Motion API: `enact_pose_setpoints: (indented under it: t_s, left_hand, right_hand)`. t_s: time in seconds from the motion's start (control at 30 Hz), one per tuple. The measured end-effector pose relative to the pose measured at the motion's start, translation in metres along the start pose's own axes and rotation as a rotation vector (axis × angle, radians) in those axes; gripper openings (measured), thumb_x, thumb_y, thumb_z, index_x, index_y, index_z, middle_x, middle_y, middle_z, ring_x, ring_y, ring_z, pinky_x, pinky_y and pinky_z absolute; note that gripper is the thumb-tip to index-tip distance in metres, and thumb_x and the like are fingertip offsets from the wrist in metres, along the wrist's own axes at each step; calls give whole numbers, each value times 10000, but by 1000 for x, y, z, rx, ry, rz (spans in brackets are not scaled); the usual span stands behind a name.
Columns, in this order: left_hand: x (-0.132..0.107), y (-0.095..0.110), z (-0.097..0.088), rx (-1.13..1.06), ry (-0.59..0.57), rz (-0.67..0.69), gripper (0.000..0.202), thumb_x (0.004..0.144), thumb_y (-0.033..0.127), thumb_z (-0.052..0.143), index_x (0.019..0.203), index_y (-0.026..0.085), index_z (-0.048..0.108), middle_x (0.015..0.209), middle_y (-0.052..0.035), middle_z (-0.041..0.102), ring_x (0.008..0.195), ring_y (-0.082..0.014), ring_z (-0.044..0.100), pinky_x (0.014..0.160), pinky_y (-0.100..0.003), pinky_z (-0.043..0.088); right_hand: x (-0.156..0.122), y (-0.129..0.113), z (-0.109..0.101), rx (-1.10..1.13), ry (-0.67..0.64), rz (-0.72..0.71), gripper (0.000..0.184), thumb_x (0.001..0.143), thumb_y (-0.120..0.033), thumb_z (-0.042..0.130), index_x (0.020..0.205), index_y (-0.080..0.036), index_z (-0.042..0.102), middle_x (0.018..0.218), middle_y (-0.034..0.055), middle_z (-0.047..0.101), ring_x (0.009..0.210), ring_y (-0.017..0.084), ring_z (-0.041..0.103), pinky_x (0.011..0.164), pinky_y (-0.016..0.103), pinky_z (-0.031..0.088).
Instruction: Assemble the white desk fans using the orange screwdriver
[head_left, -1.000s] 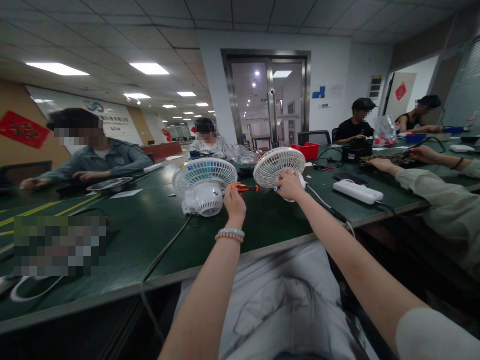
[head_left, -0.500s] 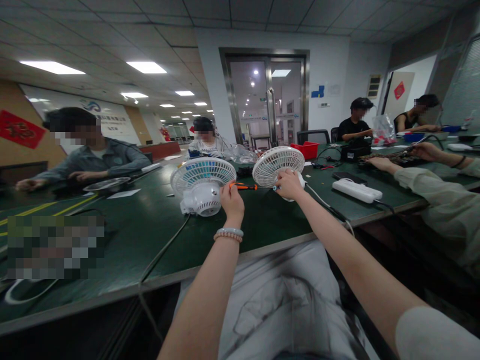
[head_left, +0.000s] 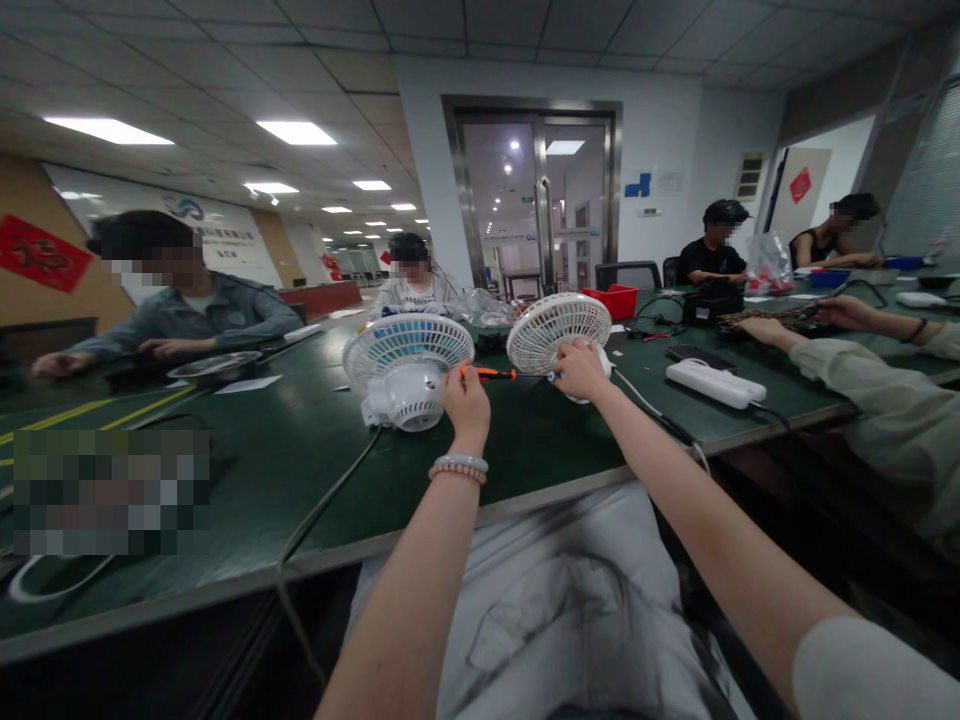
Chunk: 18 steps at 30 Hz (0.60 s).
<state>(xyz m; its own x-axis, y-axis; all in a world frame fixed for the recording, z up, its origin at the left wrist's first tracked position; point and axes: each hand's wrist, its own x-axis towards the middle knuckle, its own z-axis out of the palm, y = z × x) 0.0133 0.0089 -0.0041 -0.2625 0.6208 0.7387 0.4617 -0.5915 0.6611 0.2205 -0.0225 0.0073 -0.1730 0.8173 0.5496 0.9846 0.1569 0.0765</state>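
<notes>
My left hand [head_left: 466, 398], with bracelets on the wrist, is closed around a screwdriver [head_left: 491, 374] with an orange and black handle. It is beside the rear housing of a white fan [head_left: 409, 385], whose round grille faces away from me. To the right, my right hand [head_left: 579, 370] is closed at the back of a second white fan [head_left: 559, 325], hiding part of its motor housing. A small light-blue end [head_left: 553, 377] shows at the right fingers; what it belongs to is unclear. A thin dark line runs between it and the screwdriver handle.
On the green table [head_left: 525, 440] are a white power strip [head_left: 716, 383], a dark phone [head_left: 701, 357] and a red bin [head_left: 615, 300]. A cable [head_left: 330, 492] hangs over the front edge. Co-workers sit around; one person's hands [head_left: 765, 330] work on the right.
The view has shifted very slightly. Both hands, the screwdriver and the two fans keep nearly the same places.
</notes>
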Motion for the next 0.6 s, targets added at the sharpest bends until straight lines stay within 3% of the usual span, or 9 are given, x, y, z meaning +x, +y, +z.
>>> enact_pose_setpoints:
  t_s: [0.6]
  left_hand:
    - [-2,-1,1,-30,3,14,327,830,358,395,1003,165,595,999,-98,612,922,-194,540,853,-345,403]
  right_hand:
    - [-2,-2,0,-17,3,13,242,771,-362,505,873,-255,697,1079,66,526,1020,267,359,813,417,276]
